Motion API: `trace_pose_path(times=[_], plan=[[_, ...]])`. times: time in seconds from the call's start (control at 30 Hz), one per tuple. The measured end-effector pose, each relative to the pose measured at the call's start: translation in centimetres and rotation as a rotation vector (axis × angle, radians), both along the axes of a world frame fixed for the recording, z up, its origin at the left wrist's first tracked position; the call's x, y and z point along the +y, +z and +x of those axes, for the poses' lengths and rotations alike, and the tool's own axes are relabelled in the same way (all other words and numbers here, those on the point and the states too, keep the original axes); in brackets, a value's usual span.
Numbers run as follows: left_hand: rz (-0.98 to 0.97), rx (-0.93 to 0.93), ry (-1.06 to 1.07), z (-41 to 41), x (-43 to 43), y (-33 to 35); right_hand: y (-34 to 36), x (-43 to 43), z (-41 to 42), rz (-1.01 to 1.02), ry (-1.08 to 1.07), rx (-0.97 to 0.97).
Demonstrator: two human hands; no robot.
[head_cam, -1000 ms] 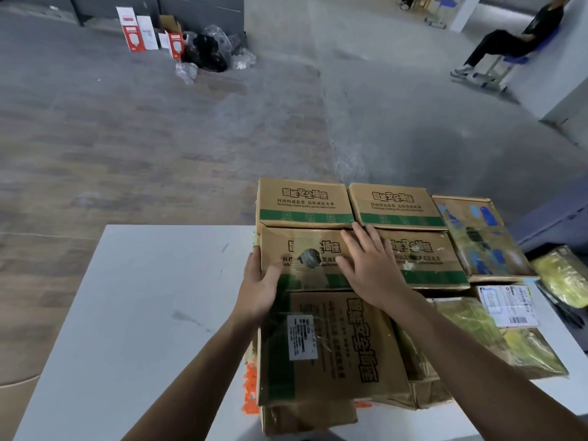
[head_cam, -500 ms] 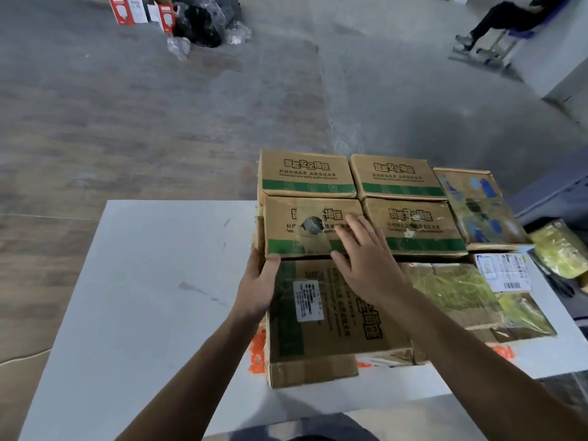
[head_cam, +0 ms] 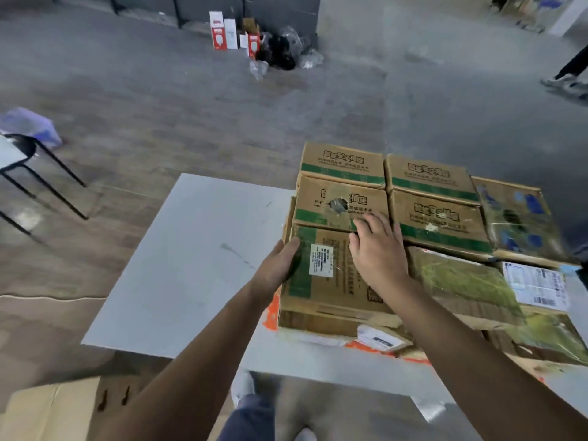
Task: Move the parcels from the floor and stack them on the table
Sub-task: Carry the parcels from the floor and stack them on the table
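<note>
Several brown cardboard parcels with green stripes are stacked on the right half of the white table (head_cam: 191,256). The nearest parcel (head_cam: 327,291) carries a white label and lies on top of flatter packages. My left hand (head_cam: 280,262) rests against its left edge, thumb on top. My right hand (head_cam: 377,249) lies flat on its top with straight fingers, the fingertips reaching the parcel with a torn hole (head_cam: 337,202) behind it. Two more striped parcels (head_cam: 432,198) and a blue-printed one (head_cam: 518,218) sit to the right.
A flattened cardboard box (head_cam: 47,412) lies on the floor at the lower left. A black-legged stand (head_cam: 28,167) is at the left. Red-and-white boxes and black bags (head_cam: 264,43) sit by the far wall. A person's legs (head_cam: 569,71) show at the right edge.
Both hands have slid back from the holed parcel onto the near labelled parcel. The view has pulled back and swung left, and the floor under the table edge now shows.
</note>
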State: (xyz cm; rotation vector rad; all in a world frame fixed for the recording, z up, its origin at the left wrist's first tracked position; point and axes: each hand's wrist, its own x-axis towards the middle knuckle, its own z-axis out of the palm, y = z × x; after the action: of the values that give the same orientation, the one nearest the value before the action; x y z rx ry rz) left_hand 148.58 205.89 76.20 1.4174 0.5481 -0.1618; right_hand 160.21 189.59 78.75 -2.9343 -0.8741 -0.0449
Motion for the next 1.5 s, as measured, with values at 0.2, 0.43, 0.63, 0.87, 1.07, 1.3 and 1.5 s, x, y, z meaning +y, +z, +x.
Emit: trace_pose_path(times=[0.2, 0.43, 0.63, 0.87, 1.07, 1.3, 1.5], plan=[[0.084, 0.021, 0.082, -2.1, -1.0, 0.4, 0.1, 0.5, -5.9, 0.073, 0.146, -0.079], [0.037, -0.047, 0.032, -5.2, -0.2, 2.0, 0.8, 0.8, -7.7, -0.056, -0.215, 0.067], [-0.030, -0.031, -0.059, -6.7, 0.2, 2.5, 1.2, 0.8, -7.4, -0.061, -0.385, 0.087], [0.019, -0.018, -0.181, -6.3, 1.3, 2.0, 0.9, 1.0, -8.1, -0.076, -0.371, 0.119], [-0.026, 0.050, -0.129, -6.6, 2.4, 0.9, 0.9, 1.0, -11.6, 0.083, -0.397, -0.033], [0.085, 0.048, -0.168, -7.4, 2.0, 1.4, 0.4, -0.3, -14.9, 0.179, -0.448, -0.126], [0.160, 0.049, -0.183, -7.5, 1.8, 0.9, -0.8, -1.3, -17.6, 0.292, -0.618, -0.038]])
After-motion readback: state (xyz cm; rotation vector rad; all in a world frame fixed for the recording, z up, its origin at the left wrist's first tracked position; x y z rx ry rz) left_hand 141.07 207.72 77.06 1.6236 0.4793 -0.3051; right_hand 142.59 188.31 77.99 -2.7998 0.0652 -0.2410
